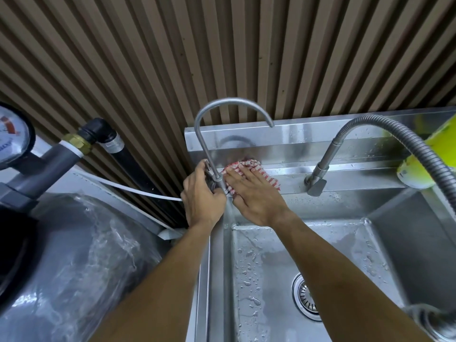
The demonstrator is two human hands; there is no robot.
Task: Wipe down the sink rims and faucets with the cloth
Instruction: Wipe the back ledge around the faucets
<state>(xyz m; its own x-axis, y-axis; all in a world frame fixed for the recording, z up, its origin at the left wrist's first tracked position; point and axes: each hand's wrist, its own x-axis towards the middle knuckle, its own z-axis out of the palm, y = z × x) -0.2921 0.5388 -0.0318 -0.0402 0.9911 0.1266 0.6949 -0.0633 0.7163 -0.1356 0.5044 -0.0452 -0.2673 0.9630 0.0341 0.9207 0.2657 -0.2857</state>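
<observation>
A red-and-white striped cloth (256, 169) lies on the back rim (345, 178) of the steel sink, just right of the thin gooseneck faucet (204, 144). My right hand (256, 196) presses flat on the cloth with fingers spread. My left hand (202, 196) is closed around the base of that gooseneck faucet. A second faucet with a flexible metal hose (385, 129) rises from the rim farther right. The basin (271, 280) below is wet, with a round drain (304, 296).
A yellow-green bottle (429, 164) lies on the rim at the right. A steel backsplash (320, 134) and a ribbed brown wall stand behind. At the left are a plastic-wrapped grey tank (74, 267), grey pipes, a pressure gauge (9, 137) and a white hose (138, 191).
</observation>
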